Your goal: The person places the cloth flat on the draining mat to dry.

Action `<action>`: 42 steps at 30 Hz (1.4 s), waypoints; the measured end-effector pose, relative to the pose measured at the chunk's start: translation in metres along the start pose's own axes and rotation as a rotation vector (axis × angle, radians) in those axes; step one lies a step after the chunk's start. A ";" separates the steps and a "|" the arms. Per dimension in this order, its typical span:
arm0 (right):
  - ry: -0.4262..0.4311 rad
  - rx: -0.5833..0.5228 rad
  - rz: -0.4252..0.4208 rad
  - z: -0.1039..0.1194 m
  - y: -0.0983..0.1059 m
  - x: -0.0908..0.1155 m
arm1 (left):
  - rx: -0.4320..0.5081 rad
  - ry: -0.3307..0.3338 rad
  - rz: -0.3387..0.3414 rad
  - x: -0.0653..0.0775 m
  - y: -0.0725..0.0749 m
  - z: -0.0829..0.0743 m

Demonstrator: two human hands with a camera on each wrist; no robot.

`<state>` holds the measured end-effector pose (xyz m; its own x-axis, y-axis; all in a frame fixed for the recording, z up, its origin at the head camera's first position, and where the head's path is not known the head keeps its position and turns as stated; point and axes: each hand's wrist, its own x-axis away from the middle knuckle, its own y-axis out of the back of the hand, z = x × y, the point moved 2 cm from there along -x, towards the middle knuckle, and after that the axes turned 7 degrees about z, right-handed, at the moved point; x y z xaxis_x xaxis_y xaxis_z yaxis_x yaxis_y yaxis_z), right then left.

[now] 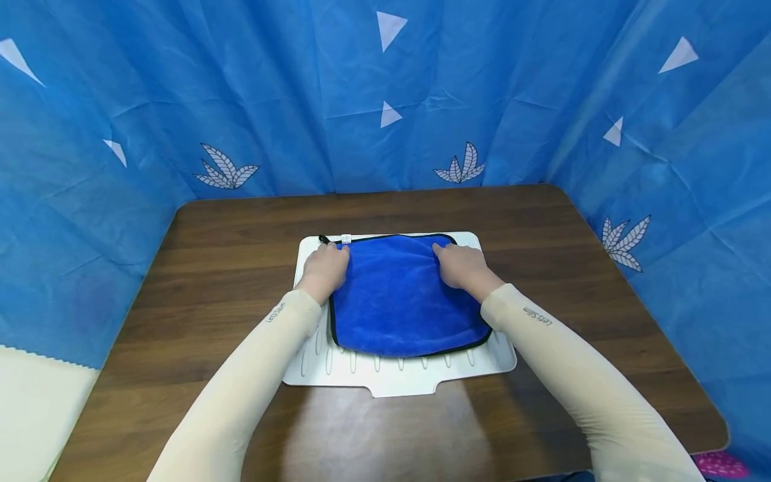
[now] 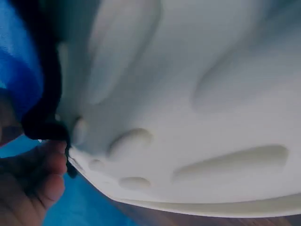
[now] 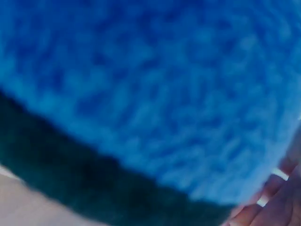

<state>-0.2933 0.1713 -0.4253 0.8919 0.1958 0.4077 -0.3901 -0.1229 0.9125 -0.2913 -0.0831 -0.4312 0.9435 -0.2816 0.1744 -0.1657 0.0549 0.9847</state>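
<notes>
A blue plush cloth (image 1: 403, 301) with a black edge, likely a towel, is spread over a white ribbed washboard (image 1: 402, 386) on the table. At the cloth's far left corner, by a small white tag (image 1: 346, 239) and a black loop, my left hand (image 1: 325, 269) pinches the edge. My right hand (image 1: 462, 268) grips the far right part of the cloth. In the left wrist view the fingers (image 2: 52, 186) meet the black edge beside the board's rim. Pile of the cloth (image 3: 141, 94) fills most of the right wrist view, with fingertips (image 3: 270, 188) partly hidden at its corner.
The brown wooden table (image 1: 217, 268) extends on both sides of the washboard. A blue curtain (image 1: 337, 100) with white triangles and leaf prints hangs behind the table and along its sides. A pink item (image 1: 723, 463) shows below the table's near right corner.
</notes>
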 end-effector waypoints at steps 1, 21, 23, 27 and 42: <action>-0.009 0.003 -0.003 0.000 0.000 0.000 | 0.000 0.003 0.019 0.001 -0.001 0.000; 0.335 0.003 -0.225 -0.023 -0.033 0.096 | 0.155 -0.189 -0.107 0.126 -0.011 -0.035; 0.374 0.017 -0.238 -0.022 -0.041 0.105 | 0.104 -0.195 -0.107 0.132 -0.018 -0.041; 0.356 0.038 -0.218 -0.020 -0.053 0.110 | 0.040 -0.193 -0.047 0.131 -0.024 -0.047; 0.368 -0.035 -0.022 -0.005 -0.061 0.115 | 0.188 -0.263 0.073 0.120 -0.025 -0.055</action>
<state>-0.1683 0.2062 -0.4338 0.7605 0.5357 0.3669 -0.3854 -0.0824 0.9191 -0.1582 -0.0654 -0.4352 0.8248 -0.5227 0.2155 -0.3030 -0.0869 0.9490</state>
